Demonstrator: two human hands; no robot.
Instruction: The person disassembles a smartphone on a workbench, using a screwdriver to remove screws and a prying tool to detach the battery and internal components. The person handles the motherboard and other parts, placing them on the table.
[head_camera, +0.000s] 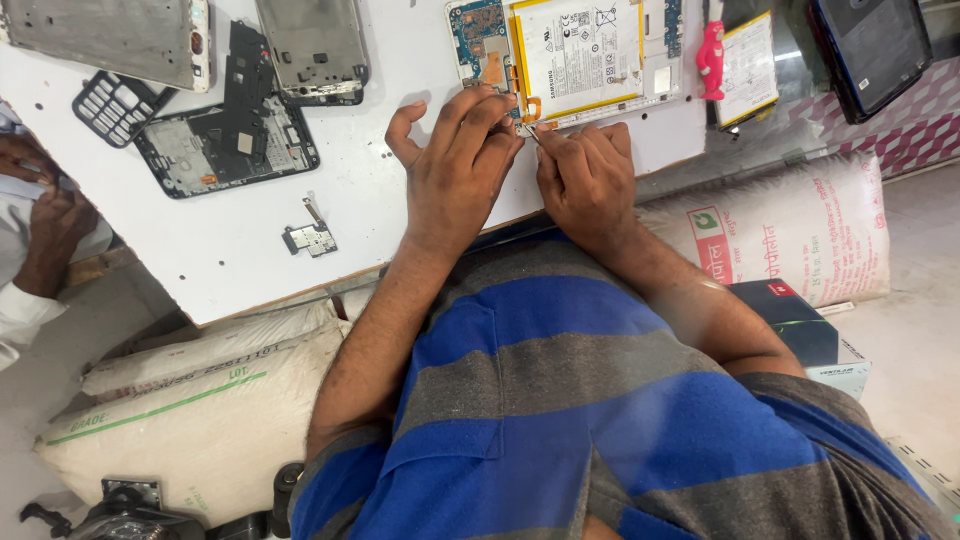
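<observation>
Pinching a thin tool (531, 133), both hands (462, 160) (588, 180) crowd the opened tablet (570, 55) beside dismantled phones (225, 145)

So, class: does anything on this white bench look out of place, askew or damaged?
Nothing is spilled. The opened tablet overhangs the table edge by the hands: left hand, right hand. A small loose metal part lies alone, and the stripped phone frame sits askew.
</observation>
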